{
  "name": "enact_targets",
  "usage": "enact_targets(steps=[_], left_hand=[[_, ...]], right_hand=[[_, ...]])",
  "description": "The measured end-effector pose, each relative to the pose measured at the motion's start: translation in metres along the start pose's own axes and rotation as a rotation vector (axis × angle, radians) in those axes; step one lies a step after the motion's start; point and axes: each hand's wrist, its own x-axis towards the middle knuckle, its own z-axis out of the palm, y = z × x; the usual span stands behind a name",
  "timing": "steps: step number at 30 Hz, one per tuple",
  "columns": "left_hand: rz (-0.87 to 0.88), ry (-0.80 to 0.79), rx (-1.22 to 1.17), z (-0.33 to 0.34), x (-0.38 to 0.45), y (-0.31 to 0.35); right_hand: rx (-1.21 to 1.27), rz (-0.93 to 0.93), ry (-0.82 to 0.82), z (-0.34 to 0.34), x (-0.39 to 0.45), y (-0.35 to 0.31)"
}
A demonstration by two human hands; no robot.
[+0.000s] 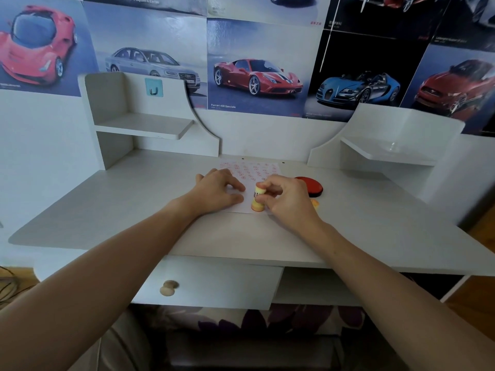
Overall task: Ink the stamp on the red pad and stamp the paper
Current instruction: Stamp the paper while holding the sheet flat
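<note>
White desk [348,231], frame centre: right hand [288,199] pinches the yellow stamp [257,200] upright on the paper [249,170]; left hand [218,191], fingers spread, pins the sheet.

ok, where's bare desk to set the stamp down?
Bare patches: the desk left of the left hand, and the front-right stretch beyond the ink pad. Crowded: the middle, where the right hand holds the stamp on the paper, ink pad close beside.
</note>
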Motion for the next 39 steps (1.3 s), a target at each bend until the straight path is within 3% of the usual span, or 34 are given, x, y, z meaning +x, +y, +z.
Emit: enact_targets(steps=[16,39], left_hand=[[0.005,0.007,-0.013,0.000,0.000,0.000],[0.011,0.005,-0.023,-0.001,-0.001,0.000]], right_hand=[[-0.089,-0.083,0.021,-0.004,-0.003,-0.011],[0.239,0.242,0.200,-0.018,0.012,-0.015]])
